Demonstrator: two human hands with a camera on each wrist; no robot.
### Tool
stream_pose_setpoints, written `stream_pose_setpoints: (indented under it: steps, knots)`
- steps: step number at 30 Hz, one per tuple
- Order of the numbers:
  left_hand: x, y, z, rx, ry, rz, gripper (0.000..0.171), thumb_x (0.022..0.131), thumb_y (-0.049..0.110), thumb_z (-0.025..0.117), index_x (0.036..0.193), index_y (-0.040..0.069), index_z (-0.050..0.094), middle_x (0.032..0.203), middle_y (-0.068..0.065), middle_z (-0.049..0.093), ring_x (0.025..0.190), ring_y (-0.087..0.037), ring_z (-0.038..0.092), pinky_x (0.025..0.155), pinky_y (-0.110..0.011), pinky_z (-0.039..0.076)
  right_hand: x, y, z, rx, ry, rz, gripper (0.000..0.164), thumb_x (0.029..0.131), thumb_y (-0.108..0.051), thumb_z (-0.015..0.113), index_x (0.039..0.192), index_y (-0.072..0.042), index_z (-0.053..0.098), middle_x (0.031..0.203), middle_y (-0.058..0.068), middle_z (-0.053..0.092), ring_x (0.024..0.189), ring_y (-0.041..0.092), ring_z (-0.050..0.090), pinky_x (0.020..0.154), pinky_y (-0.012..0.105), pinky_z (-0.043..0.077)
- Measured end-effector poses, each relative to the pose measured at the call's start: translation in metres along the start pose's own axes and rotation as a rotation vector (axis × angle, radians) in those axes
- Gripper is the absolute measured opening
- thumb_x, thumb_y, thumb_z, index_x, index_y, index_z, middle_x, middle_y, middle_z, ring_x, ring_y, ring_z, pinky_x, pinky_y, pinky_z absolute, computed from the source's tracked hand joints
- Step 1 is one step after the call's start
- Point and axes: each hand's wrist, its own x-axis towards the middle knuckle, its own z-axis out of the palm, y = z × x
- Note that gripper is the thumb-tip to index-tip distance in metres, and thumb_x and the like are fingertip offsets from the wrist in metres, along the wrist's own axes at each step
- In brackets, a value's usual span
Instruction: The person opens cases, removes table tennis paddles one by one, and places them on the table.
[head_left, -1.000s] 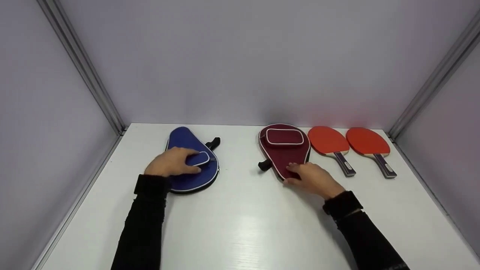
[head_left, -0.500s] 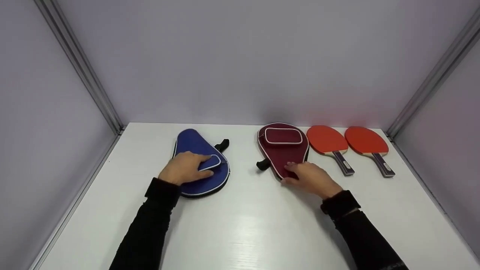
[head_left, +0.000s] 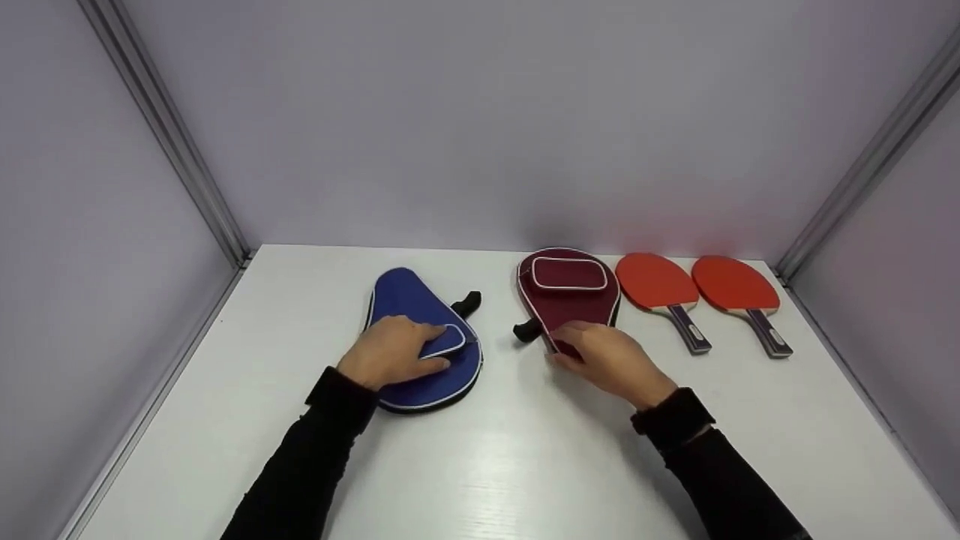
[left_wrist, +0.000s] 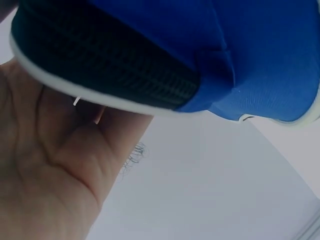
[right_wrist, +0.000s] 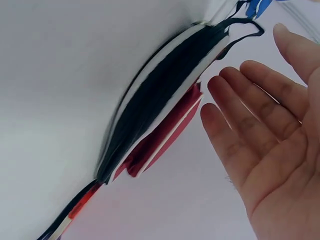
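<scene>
My left hand grips a blue table tennis bat case by its white-edged pocket, thumb and forefinger on opposite sides. In the left wrist view the case's dark zipped side crosses in front of the palm, hiding the fingertips. A dark red bat case lies with its pocket toward the wall. Over its narrow near end hovers my right hand, fingers loosely extended. The right wrist view shows these fingers apart from the red case's pocket, holding nothing.
Two red table tennis bats lie side by side right of the red case, handles toward me. A black strap sticks out from the blue case, another from the red one. Pale walls enclose the white table.
The blue case has slid right and a little toward me with my left hand. My right hand has shifted slightly left over the red case, which stays put, as do the bats.
</scene>
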Motion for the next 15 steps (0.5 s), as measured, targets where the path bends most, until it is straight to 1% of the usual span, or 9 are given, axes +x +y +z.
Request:
stream_pose_setpoints:
  steps: [3, 6, 11, 15]
  knots:
    - [0.001, 0.006, 0.0, -0.001, 0.003, 0.027, 0.064, 0.109, 0.049, 0.082, 0.16, 0.009, 0.074, 0.142, -0.025, 0.083, 0.131, -0.048, 0.081, 0.117, -0.063, 0.064, 0.0, -0.01, 0.002, -0.017, 0.046, -0.064, 0.029, 0.106, -0.019, 0.09, 0.13, -0.006, 0.085, 0.121, 0.01, 0.087, 0.113, 0.027, 0.086, 0.099, 0.048, 0.073]
    - [0.001, 0.011, 0.001, -0.001, -0.001, 0.044, 0.064, 0.108, 0.049, 0.083, 0.159, 0.01, 0.075, 0.142, -0.025, 0.084, 0.13, -0.048, 0.081, 0.115, -0.063, 0.065, 0.0, -0.019, 0.005, -0.016, 0.057, -0.104, 0.027, 0.105, -0.018, 0.091, 0.128, -0.007, 0.086, 0.12, 0.008, 0.087, 0.111, 0.027, 0.086, 0.097, 0.046, 0.073]
    - [0.0, 0.019, 0.002, -0.027, -0.016, 0.043, 0.064, 0.108, 0.049, 0.083, 0.16, 0.012, 0.074, 0.141, -0.024, 0.084, 0.13, -0.048, 0.081, 0.116, -0.064, 0.064, 0.0, -0.031, 0.011, -0.024, 0.028, -0.158, 0.026, 0.105, -0.017, 0.091, 0.128, -0.007, 0.087, 0.122, 0.009, 0.088, 0.116, 0.028, 0.085, 0.1, 0.047, 0.073]
    - [0.001, 0.026, 0.004, -0.044, -0.013, 0.054, 0.063, 0.108, 0.048, 0.084, 0.158, 0.01, 0.076, 0.14, -0.024, 0.084, 0.129, -0.047, 0.082, 0.116, -0.064, 0.064, 0.0, -0.036, 0.016, -0.035, -0.004, -0.177, 0.024, 0.105, -0.014, 0.09, 0.127, -0.006, 0.087, 0.121, 0.009, 0.088, 0.114, 0.027, 0.086, 0.099, 0.045, 0.073]
